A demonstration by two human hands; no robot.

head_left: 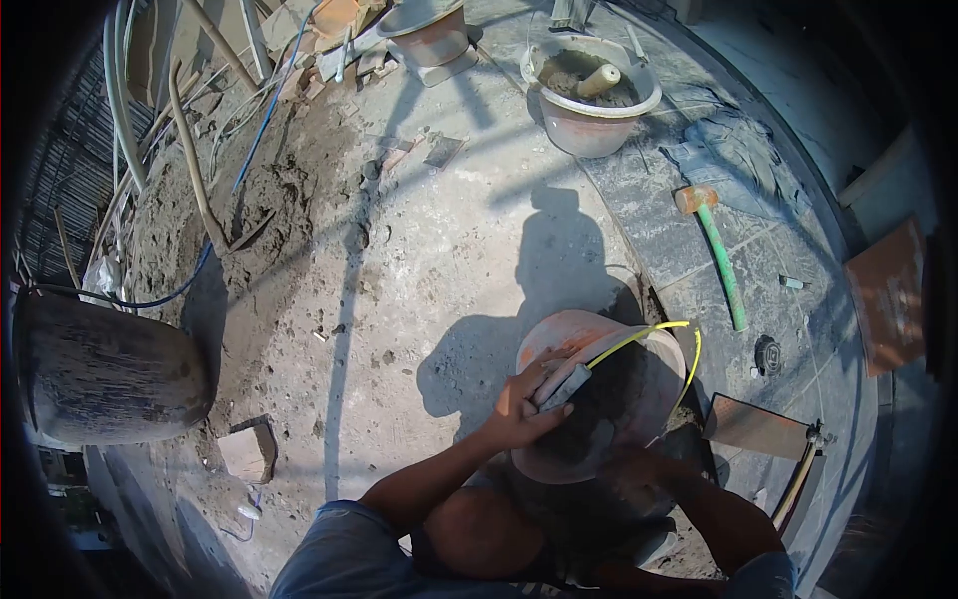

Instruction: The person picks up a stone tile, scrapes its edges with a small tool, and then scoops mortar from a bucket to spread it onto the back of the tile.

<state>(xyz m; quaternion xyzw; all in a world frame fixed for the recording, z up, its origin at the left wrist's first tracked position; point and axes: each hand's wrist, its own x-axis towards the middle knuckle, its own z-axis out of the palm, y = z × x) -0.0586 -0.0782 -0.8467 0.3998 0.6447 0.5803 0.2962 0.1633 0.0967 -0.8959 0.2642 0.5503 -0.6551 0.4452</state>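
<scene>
A: What was biggest down there?

B: The floor (429, 280), rough and dusty, then the drum (105, 369) at 9 o'clock. Near the feet sat the pan (564, 334), at about 5 o'clock from the frame's centre, holding dark wet mix, so I judged it heavy and sloppy, best gripped at the rim on 2 sides.

A: And the hands?

B: The left hand (519, 404) had its fingers curled around a trowel (567, 384), pressed to the pan's rim at 9 o'clock. The right hand (639, 469) lay in shadow at the rim's 5 o'clock; I couldn't tell its grip.

A: Room to move?

B: Open floor toward 11 o'clock. At 3 o'clock the tile edge (649, 290) was close, with a mallet (714, 250) on it. A second pan (591, 95) sat well apart at 1 o'clock. A thin yellow cord (659, 327) arched over the pan.
</scene>
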